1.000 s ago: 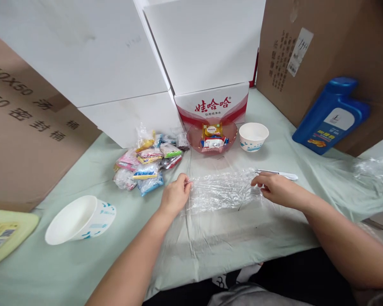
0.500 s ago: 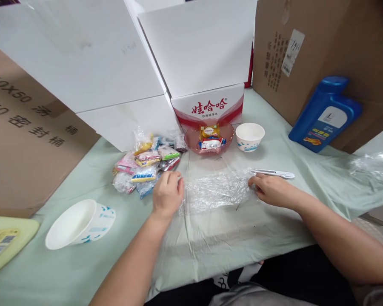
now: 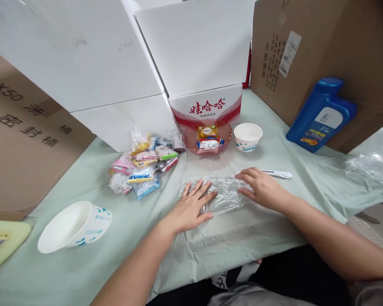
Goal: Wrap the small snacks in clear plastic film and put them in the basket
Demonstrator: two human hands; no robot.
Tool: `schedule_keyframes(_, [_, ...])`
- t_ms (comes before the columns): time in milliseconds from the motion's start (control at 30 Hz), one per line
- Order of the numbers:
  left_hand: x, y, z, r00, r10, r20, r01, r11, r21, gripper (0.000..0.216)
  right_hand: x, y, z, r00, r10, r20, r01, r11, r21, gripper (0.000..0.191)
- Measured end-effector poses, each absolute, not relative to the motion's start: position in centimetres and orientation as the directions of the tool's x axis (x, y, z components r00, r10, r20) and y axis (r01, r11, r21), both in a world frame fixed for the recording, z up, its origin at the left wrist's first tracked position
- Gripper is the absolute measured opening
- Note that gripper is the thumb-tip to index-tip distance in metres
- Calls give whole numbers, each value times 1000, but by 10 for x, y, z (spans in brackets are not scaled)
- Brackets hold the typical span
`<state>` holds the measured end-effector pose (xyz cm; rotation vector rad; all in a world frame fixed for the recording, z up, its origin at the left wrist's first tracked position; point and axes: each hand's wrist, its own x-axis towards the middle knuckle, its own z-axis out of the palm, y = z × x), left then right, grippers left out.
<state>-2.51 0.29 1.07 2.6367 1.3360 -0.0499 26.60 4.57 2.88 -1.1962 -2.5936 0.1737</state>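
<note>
A sheet of crinkled clear plastic wrap point(image 3: 225, 193) lies flat on the green tablecloth point(image 3: 217, 250) in front of me. My left hand point(image 3: 191, 208) rests on its left part, palm down with fingers spread. On its right part is my right hand point(image 3: 263, 189), fingers stretched out and slightly apart, with the thumb below. Neither hand grips anything. Just behind my right hand lies a white utility knife point(image 3: 279, 174), its left end hidden by the hand. Left of the wrap is a pile of small wrapped snack packets point(image 3: 145, 163).
Behind the wrap stand a pink glass bowl point(image 3: 187, 142) with packets inside and a paper bowl point(image 3: 247, 137). Another paper bowl point(image 3: 97, 225) tilts at left. A blue bottle point(image 3: 322, 114) leans against a brown carton point(image 3: 274, 55) at right. White boxes point(image 3: 194, 46) line the back.
My left hand has moved right and opened flat onto the wrap from its left edge. My right hand has shifted slightly left, its curled fingers now stretched over the wrap.
</note>
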Motion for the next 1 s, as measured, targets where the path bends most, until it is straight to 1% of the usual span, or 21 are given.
schedule_keyframes(33, [-26,3,10,594,795,-119,803,-577,150,68,264,45,24,-676,709,202,671,705,-229,43])
schedule_keyframes(67, [-27,3,9,589,798,-126,807,-572,148,70,263,46,19,-704,688,177,651,725,-226,48])
schedule_keyframes(133, [-32,4,8,562,815,-139,826,-546,139,76,266,49,12,-679,725,114,700,686,-200,55])
schedule_keyframes(200, [-37,4,9,528,838,-134,848,-514,127,79,274,53,12,-610,785,103,765,618,-179,55])
schedule_keyframes(267, [-41,2,15,517,852,-86,854,-506,124,79,280,53,21,-589,793,155,768,609,-200,49])
schedule_keyframes(300, [-41,1,20,522,851,-50,848,-512,135,76,281,51,27,-616,766,183,732,642,-227,48])
schedule_keyframes(367, [-39,-2,31,553,833,-3,817,-543,193,64,279,44,40,-742,644,187,579,755,-308,46])
schedule_keyframes(433, [-36,-4,41,587,809,-27,781,-558,280,46,275,37,49,-873,479,95,409,823,-395,42])
schedule_keyframes(467, [-35,-5,45,595,801,-58,772,-551,318,40,273,35,51,-903,428,25,378,823,-424,40])
schedule_keyframes(500, [-35,-6,47,597,797,-92,770,-537,345,35,271,33,53,-908,416,-49,394,809,-436,37])
schedule_keyframes(567, [-37,-6,50,581,802,-139,782,-503,367,29,272,32,52,-866,470,-172,496,760,-419,32])
schedule_keyframes(633, [-41,-6,51,567,808,-159,794,-484,369,23,275,33,52,-824,516,-233,565,718,-406,21])
schedule_keyframes(700, [-45,-5,51,565,809,-165,796,-481,368,16,279,34,53,-833,500,-237,552,718,-424,10])
schedule_keyframes(833, [-51,-5,53,577,804,-147,784,-493,378,16,284,36,56,-871,468,-148,477,736,-481,16])
schedule_keyframes(933, [-56,-3,56,562,816,-136,766,-452,458,13,290,42,57,-843,510,-173,512,659,-551,15])
schedule_keyframes(1000, [-61,-1,57,501,851,-158,775,-360,519,9,293,47,57,-813,536,-227,555,596,-580,9])
